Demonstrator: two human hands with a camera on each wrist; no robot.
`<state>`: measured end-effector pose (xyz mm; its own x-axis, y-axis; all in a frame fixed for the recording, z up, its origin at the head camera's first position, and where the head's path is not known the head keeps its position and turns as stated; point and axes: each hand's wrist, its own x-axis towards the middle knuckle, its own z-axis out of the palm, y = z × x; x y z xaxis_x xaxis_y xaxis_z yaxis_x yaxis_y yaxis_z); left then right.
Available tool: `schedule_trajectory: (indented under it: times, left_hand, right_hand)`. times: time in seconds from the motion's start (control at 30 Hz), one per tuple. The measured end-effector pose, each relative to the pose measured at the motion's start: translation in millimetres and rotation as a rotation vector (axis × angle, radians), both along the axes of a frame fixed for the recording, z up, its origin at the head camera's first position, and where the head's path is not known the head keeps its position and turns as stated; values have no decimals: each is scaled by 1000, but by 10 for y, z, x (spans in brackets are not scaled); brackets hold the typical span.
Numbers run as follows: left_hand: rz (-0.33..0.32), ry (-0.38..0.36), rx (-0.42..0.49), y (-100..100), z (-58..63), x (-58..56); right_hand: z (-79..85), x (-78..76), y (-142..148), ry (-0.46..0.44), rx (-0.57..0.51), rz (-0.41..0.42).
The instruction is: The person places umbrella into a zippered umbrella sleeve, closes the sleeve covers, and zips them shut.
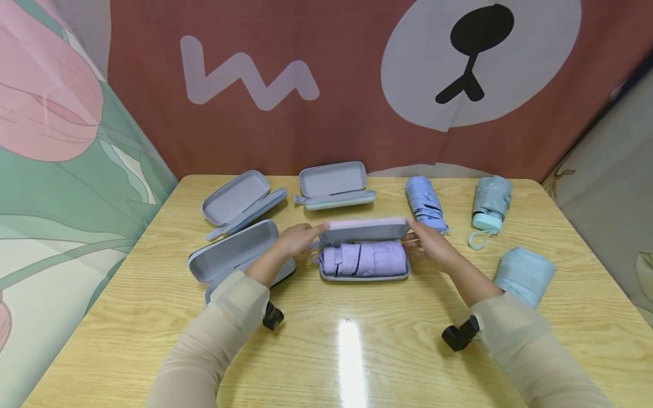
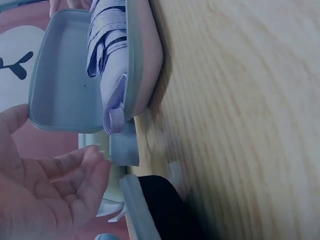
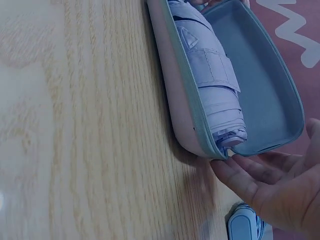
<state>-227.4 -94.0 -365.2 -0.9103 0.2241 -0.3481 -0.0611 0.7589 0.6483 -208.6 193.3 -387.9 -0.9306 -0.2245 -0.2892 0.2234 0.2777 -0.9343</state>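
In front of me a pale pink hard case [image 1: 364, 230] with grey lining stands half open, its lid tilted up at the back. A folded lilac umbrella [image 1: 369, 259] lies lengthwise in its base, with a lilac wrist strap [image 2: 115, 117] sticking out at the left end. My left hand [image 1: 297, 240] touches the lid's left corner with the thumb; its other fingers bend loosely beside the case end, near a grey fabric tab [image 2: 124, 145]. My right hand [image 1: 427, 242] holds the right end, thumb at the lid's edge and fingertips against the base's corner [image 3: 212, 150].
Other open grey-lined cases stand nearby: one [image 1: 232, 249] beside my left forearm, one [image 1: 236, 198] at the back left, one [image 1: 333, 180] at the back middle. On the right lie a folded blue umbrella [image 1: 424, 201], a teal one [image 1: 492, 198] and a light blue one [image 1: 524, 273].
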Motion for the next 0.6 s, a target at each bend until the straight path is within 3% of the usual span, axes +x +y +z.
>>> schedule_trajectory:
  times: [0.27,0.6]
  left_hand:
    - [24,-89,111,-3,-33,47]
    - [86,-134,157,7,-36,85]
  right_hand:
    - [-7,-18,-47,-28,-1,-69]
    - [45,26,-29,-115,15,-37]
